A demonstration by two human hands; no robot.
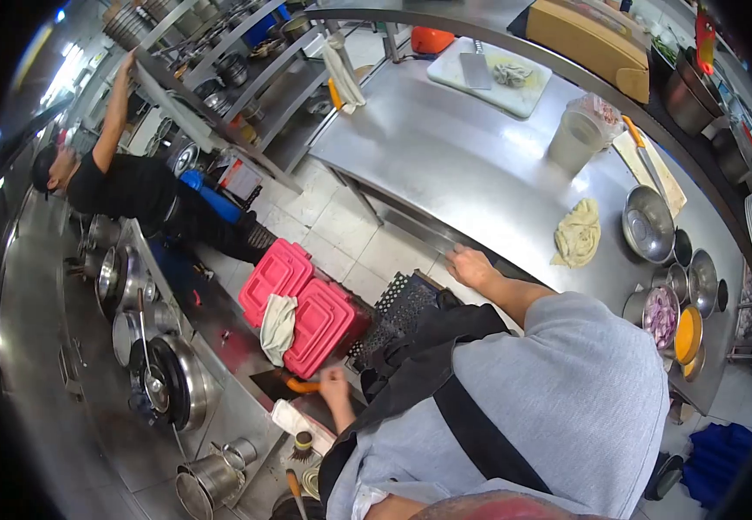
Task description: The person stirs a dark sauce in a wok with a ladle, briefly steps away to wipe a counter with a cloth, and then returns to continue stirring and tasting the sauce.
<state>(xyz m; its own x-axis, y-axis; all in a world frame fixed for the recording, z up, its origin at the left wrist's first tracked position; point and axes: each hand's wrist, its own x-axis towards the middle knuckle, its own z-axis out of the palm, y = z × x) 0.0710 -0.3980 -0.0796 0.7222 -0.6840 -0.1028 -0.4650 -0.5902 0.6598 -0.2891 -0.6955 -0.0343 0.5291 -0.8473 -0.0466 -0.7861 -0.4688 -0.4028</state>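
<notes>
At the lower centre, my left hand (334, 384) is closed at the end of an orange handle (302, 386). A dark flat blade appears to join it, so it looks like a knife. A red lidded bin (320, 322) is just beyond that hand, with a pale cloth (278, 329) draped over its lids. My right hand (473, 267) is low beside the front edge of the steel table (411, 130), its fingers curled by a metal ledge under the tabletop. What those fingers grip, if anything, is hidden.
On the table are a white cutting board (523, 91) with a cleaver (476, 71), a clear container (580, 139), a crumpled cloth (577, 232), steel bowls (649, 224) and chopped onions (660, 316). A co-worker (125, 186) reaches up at left. Pots (190, 381) line the left counter.
</notes>
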